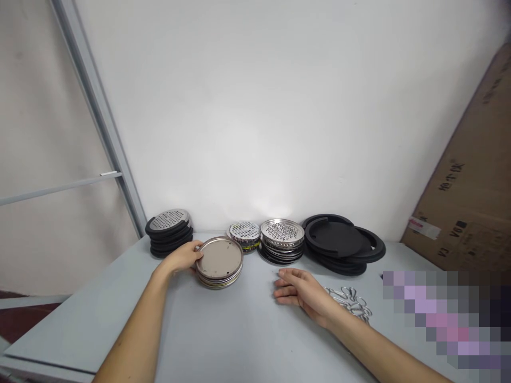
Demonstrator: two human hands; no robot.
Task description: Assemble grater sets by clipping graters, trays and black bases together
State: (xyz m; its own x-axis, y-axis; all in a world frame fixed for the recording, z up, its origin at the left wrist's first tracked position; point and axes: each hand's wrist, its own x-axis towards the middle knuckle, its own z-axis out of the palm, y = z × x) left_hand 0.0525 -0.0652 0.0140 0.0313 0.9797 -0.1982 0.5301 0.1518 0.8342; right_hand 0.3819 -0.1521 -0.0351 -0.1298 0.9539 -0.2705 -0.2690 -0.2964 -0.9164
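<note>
My left hand (184, 259) grips the left rim of a round, shallow metal plate (219, 258) on top of a short stack of similar discs. The thumb lies over the rim; the other fingers are partly hidden. Over the table, my right hand (299, 292) is held with its fingers stretched out and nothing in it. Beyond it stands a stack of round metal graters (281, 232) with raised teeth. A smaller stack of perforated discs (245, 232) sits between the two stacks, against the wall.
Black rings topped with a perforated disc (170, 221) are piled at the left. Large black round trays (335, 236) lie at the back right. Bent wire pieces (353, 303) lie beside my right forearm. A big cardboard box (467, 202) leans at the right; a wall (255, 117) closes the back.
</note>
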